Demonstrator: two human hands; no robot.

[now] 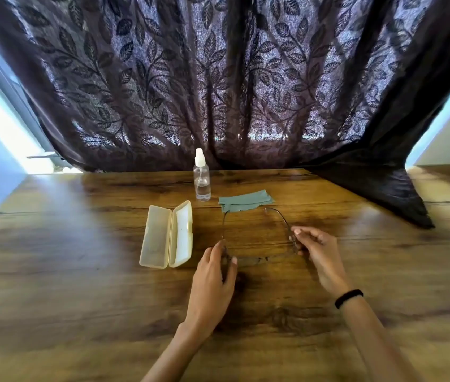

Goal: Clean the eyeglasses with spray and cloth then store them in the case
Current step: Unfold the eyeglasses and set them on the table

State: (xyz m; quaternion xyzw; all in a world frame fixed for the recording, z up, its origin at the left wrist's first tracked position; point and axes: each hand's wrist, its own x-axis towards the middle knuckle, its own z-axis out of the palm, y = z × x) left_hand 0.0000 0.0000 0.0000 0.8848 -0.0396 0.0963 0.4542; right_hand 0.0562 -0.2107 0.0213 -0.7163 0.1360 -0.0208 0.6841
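The thin, dark wire-framed eyeglasses sit at the centre of the frame, just above or on the tabletop; I cannot tell which. Their temples are unfolded and point away toward the top of the picture. The left hand pinches the left corner of the frame between thumb and fingers. The right hand pinches the right hinge in the same way.

The step in hand looks like readying the glasses for spraying. It would go best with the grip kept on the rim and hinges, fingertips off the lenses, one hand freed for the bottle.

Just beyond the temple tips lies the crumpled grey-green cleaning cloth. To its left stands the clear plastic spray bottle with a white nozzle. The cream hard-shell case lies open left of centre on the brown wooden table. Nothing blocks either reach. A dark leaf-patterned curtain hangs behind, and its hem drapes onto the table at upper right.
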